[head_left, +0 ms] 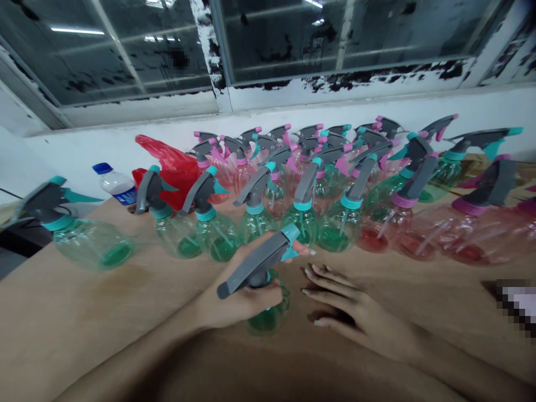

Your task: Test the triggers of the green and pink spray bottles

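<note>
Near the table's front, my left hand is wrapped round the neck of a green spray bottle with a grey and turquoise trigger head. The bottle's base is close to the tabletop; whether it touches I cannot tell. Just to the right, my right hand lies palm down on the table, fingers stretched out and holding nothing. Behind both hands runs a row of similar bottles, among them a green spray bottle with a turquoise collar and a pink spray bottle with a pink collar.
Many more spray bottles crowd toward the wall. A lone green spray bottle stands at the left of the wooden table. Behind it are a blue-capped water bottle and a red plastic bag. A pixelated object lies at the right edge.
</note>
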Tool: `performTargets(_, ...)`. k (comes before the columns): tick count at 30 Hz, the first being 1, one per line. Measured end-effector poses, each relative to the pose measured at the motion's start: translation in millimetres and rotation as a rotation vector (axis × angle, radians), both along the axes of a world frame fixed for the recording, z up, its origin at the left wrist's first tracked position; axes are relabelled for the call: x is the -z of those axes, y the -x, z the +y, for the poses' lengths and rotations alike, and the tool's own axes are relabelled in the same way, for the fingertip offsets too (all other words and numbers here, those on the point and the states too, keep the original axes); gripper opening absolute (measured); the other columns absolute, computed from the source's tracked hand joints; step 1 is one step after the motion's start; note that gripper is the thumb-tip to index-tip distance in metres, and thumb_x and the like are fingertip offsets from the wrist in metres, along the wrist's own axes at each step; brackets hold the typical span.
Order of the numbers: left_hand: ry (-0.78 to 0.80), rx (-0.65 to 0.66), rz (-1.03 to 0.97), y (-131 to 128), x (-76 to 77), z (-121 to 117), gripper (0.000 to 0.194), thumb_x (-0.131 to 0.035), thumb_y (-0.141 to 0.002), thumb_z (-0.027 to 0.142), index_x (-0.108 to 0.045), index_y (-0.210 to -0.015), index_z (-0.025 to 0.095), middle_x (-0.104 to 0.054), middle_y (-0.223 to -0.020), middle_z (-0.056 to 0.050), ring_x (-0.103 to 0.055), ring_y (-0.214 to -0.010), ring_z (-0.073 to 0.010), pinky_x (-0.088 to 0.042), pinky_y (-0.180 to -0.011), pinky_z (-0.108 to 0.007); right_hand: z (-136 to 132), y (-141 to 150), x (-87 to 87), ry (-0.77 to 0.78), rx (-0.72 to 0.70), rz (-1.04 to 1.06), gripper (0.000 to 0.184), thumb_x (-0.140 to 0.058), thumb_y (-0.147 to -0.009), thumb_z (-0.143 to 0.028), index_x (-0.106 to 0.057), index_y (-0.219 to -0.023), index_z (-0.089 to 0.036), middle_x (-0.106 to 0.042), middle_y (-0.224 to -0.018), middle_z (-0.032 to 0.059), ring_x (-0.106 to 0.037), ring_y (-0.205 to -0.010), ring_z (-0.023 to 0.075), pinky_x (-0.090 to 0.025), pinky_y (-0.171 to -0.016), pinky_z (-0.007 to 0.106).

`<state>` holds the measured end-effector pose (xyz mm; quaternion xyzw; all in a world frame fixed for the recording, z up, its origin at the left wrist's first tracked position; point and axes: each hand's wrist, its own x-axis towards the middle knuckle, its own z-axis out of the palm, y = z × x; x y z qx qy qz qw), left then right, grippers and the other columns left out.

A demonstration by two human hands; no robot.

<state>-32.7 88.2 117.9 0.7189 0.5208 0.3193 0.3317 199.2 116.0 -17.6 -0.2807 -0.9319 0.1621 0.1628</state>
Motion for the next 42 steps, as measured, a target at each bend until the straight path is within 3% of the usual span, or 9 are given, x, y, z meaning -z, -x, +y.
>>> performTargets(5, 0.045, 0.091, -0.016, -1.4, -0.8, 1.0, 0.056, -0.045, -0.061, 0.003, -0.061, -0.112, 0.020, -0.066, -0.105, -0.001, -0.059, -0.074, -0.0120, -0.044, -0.052, -0.014, 0.4, 0.1, 1.7, 0.015, -0.010, 0.037, 0.045, -0.051, -0.087, -0.040, -0.045, -0.130, -0.032, -0.037, -0.143, -0.0024, -0.028, -0.133, 0.0209, -0.031, -0.108, 0.043)
performTargets(7, 0.019, 0.067, -0.033, -1.5, 1.8, 0.1, 0.055, -0.045, -0.061, 0.005, -0.060, -0.112, 0.020, -0.066, -0.102, -0.001, -0.059, -0.076, -0.0138, -0.045, -0.053, -0.016, 0.2, 0.1, 1.4, 0.027, -0.005, 0.053, 0.044, -0.051, -0.087, -0.039, -0.046, -0.130, -0.031, -0.037, -0.143, -0.0021, -0.029, -0.133, 0.0211, -0.031, -0.108, 0.043)
performTargets(12, -0.103, -0.007, -0.035, -3.7, 5.1, -3.1, 0.049, -0.044, -0.060, 0.006, -0.064, -0.103, 0.018, -0.064, -0.088, 0.000, -0.057, -0.079, -0.0148, -0.046, -0.075, -0.022, 0.4, -0.1, 1.7, -0.007, -0.010, 0.020, 0.044, -0.050, -0.088, -0.039, -0.045, -0.131, -0.031, -0.035, -0.144, -0.0026, -0.028, -0.133, 0.0206, -0.030, -0.108, 0.043)
performTargets(20, -0.021, -0.094, 0.016, -5.2, 2.9, -5.0, 0.028, -0.048, -0.069, 0.018, -0.065, -0.090, 0.021, -0.050, -0.061, 0.004, -0.041, -0.052, -0.0132, -0.038, -0.053, -0.025, 1.5, -0.4, 2.5, -0.040, -0.018, -0.008, 0.044, -0.049, -0.088, -0.040, -0.043, -0.131, -0.031, -0.034, -0.145, -0.0025, -0.027, -0.134, 0.0204, -0.032, -0.107, 0.043)
performTargets(26, -0.060, -0.045, -0.097, -4.0, 7.1, -3.3, 0.026, -0.048, -0.066, 0.013, -0.064, -0.084, 0.021, -0.063, -0.084, -0.002, -0.058, -0.075, -0.0172, -0.045, -0.069, -0.027, 1.0, -0.2, 1.9, -0.044, -0.016, -0.040, 0.045, -0.046, -0.089, -0.041, -0.042, -0.133, -0.031, -0.031, -0.146, -0.0031, -0.024, -0.135, 0.0196, -0.030, -0.108, 0.043)
performTargets(29, -0.058, -0.022, -0.138, -3.9, 7.7, -2.1, 0.025, -0.047, -0.067, 0.012, -0.064, -0.084, 0.020, -0.064, -0.084, -0.003, -0.059, -0.079, -0.0177, -0.046, -0.073, -0.027, 1.2, -0.3, 3.4, -0.051, -0.018, -0.036, 0.045, -0.047, -0.089, -0.041, -0.042, -0.133, -0.031, -0.031, -0.146, -0.0024, -0.024, -0.135, 0.0202, -0.031, -0.108, 0.043)
performTargets(36, -0.046, -0.075, 0.013, -1.0, 10.4, -2.9, 0.032, -0.049, -0.069, 0.020, -0.064, -0.098, 0.024, -0.063, -0.072, 0.002, -0.054, -0.060, -0.0163, -0.046, -0.059, -0.027, 1.7, -0.8, 4.4, -0.040, -0.023, -0.024, 0.045, -0.048, -0.089, -0.041, -0.043, -0.132, -0.030, -0.032, -0.146, -0.0021, -0.025, -0.135, 0.0209, -0.031, -0.108, 0.043)
performTargets(39, -0.076, -0.069, -0.018, -1.2, 12.5, -1.9, 0.037, -0.050, -0.071, 0.019, -0.063, -0.106, 0.023, -0.065, -0.076, 0.001, -0.058, -0.067, -0.0176, -0.048, -0.062, -0.027, 1.3, -1.0, 3.9, -0.039, -0.022, -0.033, 0.045, -0.047, -0.089, -0.041, -0.042, -0.133, -0.031, -0.031, -0.146, -0.0024, -0.024, -0.135, 0.0205, -0.030, -0.108, 0.043)
performTargets(42, -0.042, -0.009, -0.103, -1.6, 14.2, 0.3, 0.049, -0.049, -0.069, 0.010, -0.059, -0.115, 0.023, -0.067, -0.097, 0.000, -0.062, -0.082, -0.0168, -0.049, -0.075, -0.025, 1.1, -1.1, 4.5, -0.042, -0.025, -0.032, 0.046, -0.046, -0.089, -0.042, -0.041, -0.133, -0.030, -0.030, -0.147, -0.0028, -0.023, -0.135, 0.0200, -0.029, -0.109, 0.042)
